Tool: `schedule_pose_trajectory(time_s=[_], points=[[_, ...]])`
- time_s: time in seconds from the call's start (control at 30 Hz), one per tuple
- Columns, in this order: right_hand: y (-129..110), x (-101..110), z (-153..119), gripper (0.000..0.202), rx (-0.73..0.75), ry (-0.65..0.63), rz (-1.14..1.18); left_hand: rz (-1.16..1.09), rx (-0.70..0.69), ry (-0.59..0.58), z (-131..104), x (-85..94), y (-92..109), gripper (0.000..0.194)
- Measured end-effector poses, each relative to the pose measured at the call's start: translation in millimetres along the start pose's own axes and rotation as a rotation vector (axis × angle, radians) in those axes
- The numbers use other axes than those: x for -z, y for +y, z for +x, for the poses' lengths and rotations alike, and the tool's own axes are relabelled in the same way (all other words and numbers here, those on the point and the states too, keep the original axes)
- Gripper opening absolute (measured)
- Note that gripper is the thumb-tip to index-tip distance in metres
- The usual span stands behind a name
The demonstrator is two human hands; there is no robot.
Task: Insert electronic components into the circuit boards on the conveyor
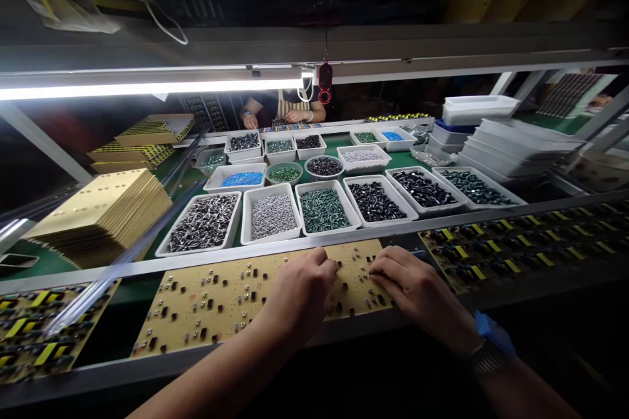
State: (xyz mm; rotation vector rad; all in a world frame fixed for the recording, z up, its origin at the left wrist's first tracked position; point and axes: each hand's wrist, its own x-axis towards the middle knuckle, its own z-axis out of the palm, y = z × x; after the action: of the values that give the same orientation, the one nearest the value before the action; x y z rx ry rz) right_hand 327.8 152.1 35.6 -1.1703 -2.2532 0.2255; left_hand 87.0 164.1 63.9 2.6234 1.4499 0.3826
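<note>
Though any grip is hidden, left hand [301, 289] and right hand [417, 283] bunch fingers [325, 264] over the circuit board [228, 298].

The camera, worn on the person's head, looks forward and downward — close behind and above the left hand [302, 294] and the right hand [417, 285], then farther across the white trays [272, 237] — with a wide view.

Left hand [302, 291], center: fingertips partly hidden, grip unclear. Populated board [73, 337], lower left: cut by edge. Co-worker [293, 109], upper center: head hidden behind lamp [196, 86].
</note>
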Motion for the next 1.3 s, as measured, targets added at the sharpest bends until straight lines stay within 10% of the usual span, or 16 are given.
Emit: schedule_pose_trajectory(time_s=[0.3,1.3], points=[[-7.0,1.7,17.2,0.012,-0.24,0.121,-0.011,-0.023,0.029,0.007,-2.4,1.2,2.6,0.012],[1.7,-5.6,31.6,0.015,-0.123,0.039,-0.039,-0.116,0.069,0.026,-12.0,-8.9,2.3,0.015]])
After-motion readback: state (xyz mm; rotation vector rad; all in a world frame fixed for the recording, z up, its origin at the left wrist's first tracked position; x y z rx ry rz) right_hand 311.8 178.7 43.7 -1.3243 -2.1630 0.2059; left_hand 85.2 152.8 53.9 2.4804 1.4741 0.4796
